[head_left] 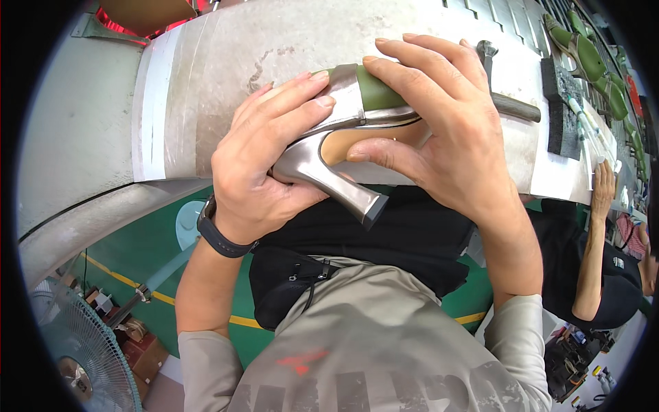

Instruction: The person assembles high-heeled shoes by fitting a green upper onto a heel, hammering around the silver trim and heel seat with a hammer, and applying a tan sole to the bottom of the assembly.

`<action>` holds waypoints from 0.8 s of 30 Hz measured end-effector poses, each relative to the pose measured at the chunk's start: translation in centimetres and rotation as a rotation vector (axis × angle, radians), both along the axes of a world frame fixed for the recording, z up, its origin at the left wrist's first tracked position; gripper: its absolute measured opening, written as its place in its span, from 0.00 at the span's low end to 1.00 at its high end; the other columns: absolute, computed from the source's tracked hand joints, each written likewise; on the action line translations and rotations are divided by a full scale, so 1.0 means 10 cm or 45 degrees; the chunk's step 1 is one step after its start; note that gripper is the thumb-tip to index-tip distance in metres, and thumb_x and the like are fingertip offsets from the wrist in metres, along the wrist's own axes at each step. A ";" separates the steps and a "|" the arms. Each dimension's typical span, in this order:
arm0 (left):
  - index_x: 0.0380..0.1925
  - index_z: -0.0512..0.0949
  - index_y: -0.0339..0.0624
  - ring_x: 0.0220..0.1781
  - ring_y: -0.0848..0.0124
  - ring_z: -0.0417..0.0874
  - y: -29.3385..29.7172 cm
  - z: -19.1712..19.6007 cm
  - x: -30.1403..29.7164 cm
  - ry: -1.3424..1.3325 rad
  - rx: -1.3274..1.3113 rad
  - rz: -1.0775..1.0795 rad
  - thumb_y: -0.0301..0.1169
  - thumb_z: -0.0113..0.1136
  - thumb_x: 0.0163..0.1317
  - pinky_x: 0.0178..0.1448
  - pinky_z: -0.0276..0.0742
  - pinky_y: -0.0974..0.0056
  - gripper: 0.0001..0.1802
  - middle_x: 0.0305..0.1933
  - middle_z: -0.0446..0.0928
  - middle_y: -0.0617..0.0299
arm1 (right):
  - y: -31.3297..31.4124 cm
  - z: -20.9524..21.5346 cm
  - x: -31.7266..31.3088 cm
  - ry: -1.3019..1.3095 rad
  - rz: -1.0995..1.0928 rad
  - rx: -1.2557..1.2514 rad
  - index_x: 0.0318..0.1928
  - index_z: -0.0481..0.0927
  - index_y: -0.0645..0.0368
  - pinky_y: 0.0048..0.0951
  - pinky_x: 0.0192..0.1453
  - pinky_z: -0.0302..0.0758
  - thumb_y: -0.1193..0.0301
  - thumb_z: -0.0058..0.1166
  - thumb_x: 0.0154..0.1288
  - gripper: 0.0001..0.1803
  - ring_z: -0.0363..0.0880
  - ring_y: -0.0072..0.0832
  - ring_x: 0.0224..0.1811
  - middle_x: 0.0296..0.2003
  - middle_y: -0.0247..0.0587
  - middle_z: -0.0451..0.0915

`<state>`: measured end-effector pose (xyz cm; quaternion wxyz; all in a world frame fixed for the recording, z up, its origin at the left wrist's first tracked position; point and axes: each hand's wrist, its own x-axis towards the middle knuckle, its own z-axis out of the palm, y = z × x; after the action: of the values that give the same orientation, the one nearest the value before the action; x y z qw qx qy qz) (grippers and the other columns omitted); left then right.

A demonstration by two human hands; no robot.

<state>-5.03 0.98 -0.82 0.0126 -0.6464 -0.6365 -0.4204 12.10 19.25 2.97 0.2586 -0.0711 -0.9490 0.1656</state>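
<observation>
A high-heeled shoe (310, 162) in shiny pewter lies on its side between my hands at the near edge of the table. A green last (377, 93) fills it, the sole is tan, and the block heel with a dark tip points toward me. My left hand (257, 147) wraps round the heel end, fingers over the upper and thumb below the heel. Across the front part arches my right hand (446, 110), fingertips on the green last and thumb against the sole. That hand hides the toe.
Beyond my right hand lies a hammer (516, 108) beside a black block (563, 110). Green lasts (589, 58) line a rack at far right, near a co-worker's hand (604, 189). A floor fan (82, 357) stands at lower left. The pale worktable (199, 89) curves across the top.
</observation>
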 end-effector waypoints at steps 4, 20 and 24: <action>0.60 0.81 0.35 0.68 0.48 0.84 0.02 -0.05 -0.02 -0.038 0.037 -0.032 0.46 0.87 0.48 0.74 0.76 0.48 0.42 0.66 0.82 0.39 | 0.02 -0.04 -0.01 0.011 -0.001 -0.020 0.58 0.86 0.59 0.48 0.67 0.76 0.56 0.82 0.42 0.41 0.76 0.47 0.66 0.61 0.44 0.84; 0.62 0.78 0.29 0.65 0.55 0.80 0.19 0.09 0.48 -0.809 0.105 0.404 0.50 0.59 0.79 0.71 0.73 0.58 0.31 0.65 0.78 0.41 | -0.08 0.20 -0.28 0.780 0.510 -2.171 0.44 0.80 0.63 0.29 0.31 0.72 0.47 0.33 0.87 0.32 0.66 0.22 0.22 0.24 0.35 0.71; 0.45 0.83 0.33 0.47 0.73 0.83 0.74 0.18 -0.10 -1.490 0.104 0.110 0.55 0.60 0.77 0.53 0.78 0.65 0.30 0.45 0.86 0.56 | -0.11 0.24 -0.39 0.541 0.541 -1.918 0.41 0.79 0.61 0.25 0.25 0.61 0.48 0.29 0.88 0.32 0.57 0.19 0.17 0.19 0.30 0.65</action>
<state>-6.05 8.37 0.93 -0.2990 -0.2794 -0.5466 -0.7306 8.23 18.16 5.33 0.2791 -0.0113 -0.5066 0.8157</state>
